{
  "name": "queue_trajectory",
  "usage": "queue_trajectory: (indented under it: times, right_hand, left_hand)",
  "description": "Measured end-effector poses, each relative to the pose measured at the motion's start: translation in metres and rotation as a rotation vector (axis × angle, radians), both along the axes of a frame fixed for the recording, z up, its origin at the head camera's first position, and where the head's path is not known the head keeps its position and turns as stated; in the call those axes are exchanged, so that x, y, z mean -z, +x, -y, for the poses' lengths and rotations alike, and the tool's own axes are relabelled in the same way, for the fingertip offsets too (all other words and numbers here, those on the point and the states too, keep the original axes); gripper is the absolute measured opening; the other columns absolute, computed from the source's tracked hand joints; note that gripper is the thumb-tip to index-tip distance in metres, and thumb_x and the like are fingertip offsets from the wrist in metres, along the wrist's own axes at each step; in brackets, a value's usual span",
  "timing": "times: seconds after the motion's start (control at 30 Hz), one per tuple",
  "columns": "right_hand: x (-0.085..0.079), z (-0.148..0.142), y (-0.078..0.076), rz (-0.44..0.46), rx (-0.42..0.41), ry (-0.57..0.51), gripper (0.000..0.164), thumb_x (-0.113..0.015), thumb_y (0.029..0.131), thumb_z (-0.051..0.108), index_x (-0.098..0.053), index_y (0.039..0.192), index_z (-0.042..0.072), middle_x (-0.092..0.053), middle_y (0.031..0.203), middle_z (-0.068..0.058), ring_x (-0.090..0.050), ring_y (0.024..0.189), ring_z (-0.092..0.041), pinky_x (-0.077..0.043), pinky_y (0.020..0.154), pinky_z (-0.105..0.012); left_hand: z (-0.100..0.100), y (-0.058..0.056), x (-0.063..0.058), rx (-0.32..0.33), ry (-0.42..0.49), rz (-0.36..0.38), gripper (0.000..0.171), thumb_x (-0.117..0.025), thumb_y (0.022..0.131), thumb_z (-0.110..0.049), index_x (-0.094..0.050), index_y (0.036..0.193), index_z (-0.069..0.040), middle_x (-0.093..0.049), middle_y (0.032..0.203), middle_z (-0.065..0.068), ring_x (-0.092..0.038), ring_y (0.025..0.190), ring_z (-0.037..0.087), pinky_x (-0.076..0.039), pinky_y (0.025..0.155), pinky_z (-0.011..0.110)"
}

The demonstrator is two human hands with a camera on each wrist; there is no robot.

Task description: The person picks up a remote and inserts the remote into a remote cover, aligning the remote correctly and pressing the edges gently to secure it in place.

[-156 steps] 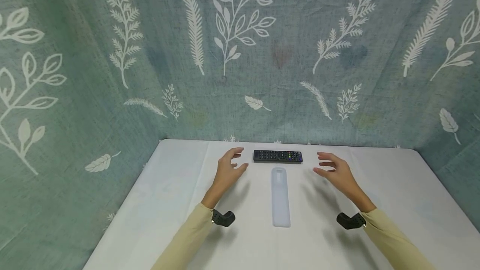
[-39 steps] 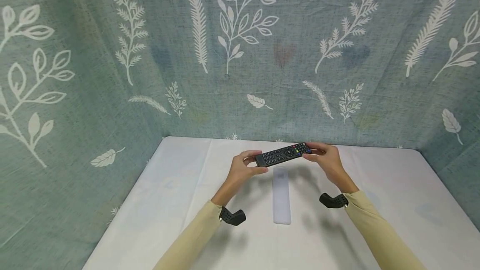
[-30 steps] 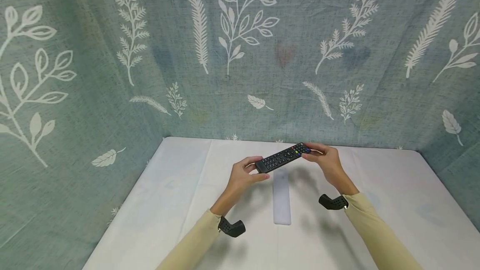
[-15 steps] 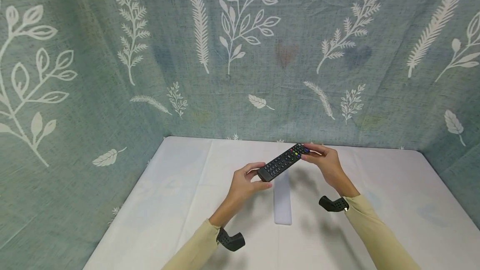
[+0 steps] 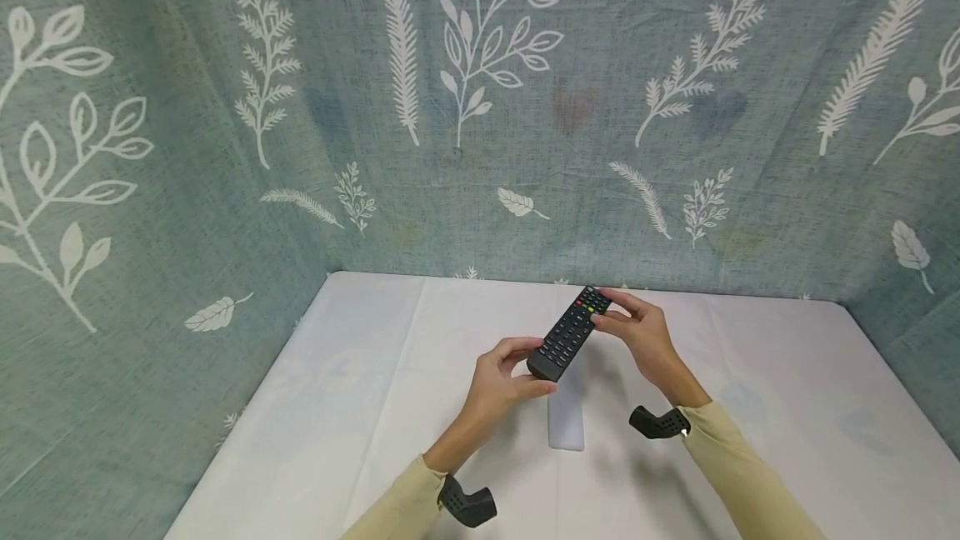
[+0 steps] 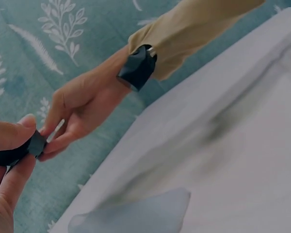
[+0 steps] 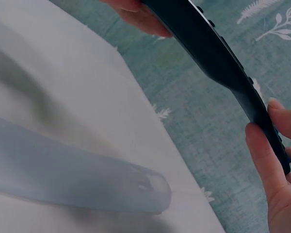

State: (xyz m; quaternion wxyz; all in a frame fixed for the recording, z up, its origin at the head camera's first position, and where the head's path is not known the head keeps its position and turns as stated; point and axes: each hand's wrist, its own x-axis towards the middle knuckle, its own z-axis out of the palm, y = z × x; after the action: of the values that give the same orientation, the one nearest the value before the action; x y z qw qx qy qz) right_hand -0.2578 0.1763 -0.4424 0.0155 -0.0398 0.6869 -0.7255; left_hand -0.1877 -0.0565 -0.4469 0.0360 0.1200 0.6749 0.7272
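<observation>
A black remote control (image 5: 570, 335) is held slantwise above the table, buttons facing up, its far end toward the right. My left hand (image 5: 501, 386) pinches its near end between thumb and fingers. At the far end, by the coloured buttons, my right hand (image 5: 643, 337) grips its side; the right wrist view shows thumb and fingers on the remote's two faces. Under the remote lies a translucent, pale silicone remote cover (image 5: 566, 423), flat on the table, its far part hidden by the remote in the head view. In the right wrist view the cover (image 7: 77, 170) shows a small slot near one end.
A white cloth covers the table (image 5: 360, 373). Behind it and on the left hangs a green-blue curtain (image 5: 420, 215) with white leaf prints, right at the table's back edge. Black wrist cameras (image 5: 468, 505) sit on both wrists, below the sleeves.
Earlier the remote lay on the table behind the cover, with both hands apart from it. It was lifted by both hands, then turned from crosswise to steep, its left end coming nearer.
</observation>
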Motion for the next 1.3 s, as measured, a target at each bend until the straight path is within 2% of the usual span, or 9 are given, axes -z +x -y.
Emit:
queue_trajectory:
  times: [0.13,0.4,0.57,0.63,0.9,1.07,1.2,1.3]
  right_hand:
    - [-0.002,0.003,0.003,-0.001,-0.009,-0.018,0.059,-0.068,0.086,0.002,-0.043,0.139,-0.003,-0.047,0.130,-0.027,-0.066,0.088,-0.007,-0.055,0.081,-0.028]
    - [-0.004,0.005,0.007,-0.013,-0.026,-0.006,0.056,-0.064,0.089,0.005,-0.042,0.140,-0.001,-0.044,0.131,-0.022,-0.066,0.087,-0.011,-0.055,0.082,-0.030]
    - [-0.008,0.008,0.009,-0.003,-0.049,-0.012,0.054,-0.063,0.089,0.004,-0.043,0.139,-0.002,-0.041,0.132,-0.023,-0.063,0.089,-0.011,-0.055,0.080,-0.030]
    - [-0.011,0.009,0.011,-0.002,-0.069,-0.016,0.053,-0.062,0.090,0.004,-0.042,0.139,-0.004,-0.041,0.134,-0.024,-0.063,0.089,-0.011,-0.055,0.080,-0.029]
    - [-0.014,0.016,0.014,0.030,-0.143,-0.018,0.053,-0.060,0.090,0.002,-0.041,0.140,-0.003,-0.040,0.138,-0.024,-0.065,0.092,-0.013,-0.055,0.081,-0.030]
    - [-0.015,0.018,0.018,0.050,-0.161,-0.012,0.055,-0.061,0.090,0.005,-0.040,0.141,-0.002,-0.037,0.142,-0.022,-0.064,0.094,-0.013,-0.054,0.082,-0.030]
    - [-0.016,0.021,0.021,0.030,-0.145,-0.009,0.051,-0.059,0.091,0.005,-0.043,0.139,-0.003,-0.036,0.145,-0.018,-0.064,0.094,-0.012,-0.054,0.082,-0.030]
    - [-0.015,0.022,0.024,-0.021,-0.135,0.018,0.041,-0.055,0.094,0.003,-0.049,0.134,-0.004,-0.037,0.146,-0.014,-0.062,0.103,-0.013,-0.054,0.084,-0.029]
  left_hand:
    - [-0.003,0.003,0.000,0.038,0.036,-0.012,0.055,-0.081,0.067,0.007,-0.061,0.118,-0.001,-0.055,0.122,0.011,-0.052,0.115,0.023,-0.053,0.086,0.029]
    - [-0.007,0.007,0.002,0.105,0.042,-0.070,0.052,-0.074,0.067,0.019,-0.061,0.115,0.004,-0.048,0.122,0.016,-0.051,0.115,0.028,-0.053,0.086,0.034]
    - [-0.008,0.014,-0.014,0.137,0.014,-0.139,0.044,-0.064,0.069,0.026,-0.062,0.110,0.010,-0.046,0.120,0.020,-0.052,0.111,0.024,-0.053,0.086,0.035]
    - [-0.009,0.016,-0.021,0.134,-0.010,-0.181,0.039,-0.061,0.071,0.025,-0.062,0.108,0.012,-0.046,0.119,0.022,-0.051,0.110,0.024,-0.052,0.087,0.035]
    - [-0.010,0.005,-0.022,0.090,-0.103,-0.404,0.028,-0.065,0.075,0.020,-0.066,0.101,0.010,-0.050,0.123,0.026,-0.048,0.117,0.038,-0.047,0.095,0.038]
    - [-0.011,0.000,-0.024,0.060,-0.157,-0.500,0.027,-0.066,0.073,0.020,-0.069,0.096,0.006,-0.054,0.127,0.024,-0.047,0.123,0.038,-0.042,0.101,0.042]
    - [-0.014,-0.002,-0.025,0.048,-0.159,-0.564,0.029,-0.066,0.071,0.022,-0.070,0.095,0.006,-0.059,0.120,0.023,-0.048,0.121,0.038,-0.043,0.101,0.039]
    - [-0.017,-0.002,-0.026,0.044,-0.146,-0.604,0.027,-0.068,0.071,0.021,-0.070,0.094,0.007,-0.064,0.110,0.022,-0.051,0.117,0.040,-0.044,0.100,0.036]
